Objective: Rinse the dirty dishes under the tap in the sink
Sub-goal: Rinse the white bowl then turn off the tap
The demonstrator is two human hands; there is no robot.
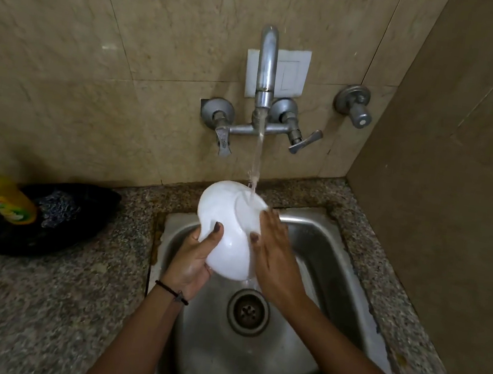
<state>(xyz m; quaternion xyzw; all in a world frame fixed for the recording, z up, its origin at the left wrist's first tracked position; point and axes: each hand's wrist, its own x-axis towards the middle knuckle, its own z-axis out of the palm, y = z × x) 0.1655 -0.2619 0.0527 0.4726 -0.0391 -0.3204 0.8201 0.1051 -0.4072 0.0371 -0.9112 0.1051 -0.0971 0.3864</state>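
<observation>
White bowl (227, 231) underside-up under tap stream, left hand (196, 255) gripping, right hand (274, 252) flat against it.

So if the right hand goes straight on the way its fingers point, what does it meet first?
Probably the falling water stream, just past the right hand fingertips on the white bowl; beyond that the tiled wall. Depth is unclear.

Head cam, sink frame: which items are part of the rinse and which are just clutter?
In use: white bowl, left hand, right hand, tap running, sink.

Lying about: yellow bottle, black bag on the counter, spare valve on the wall.
</observation>
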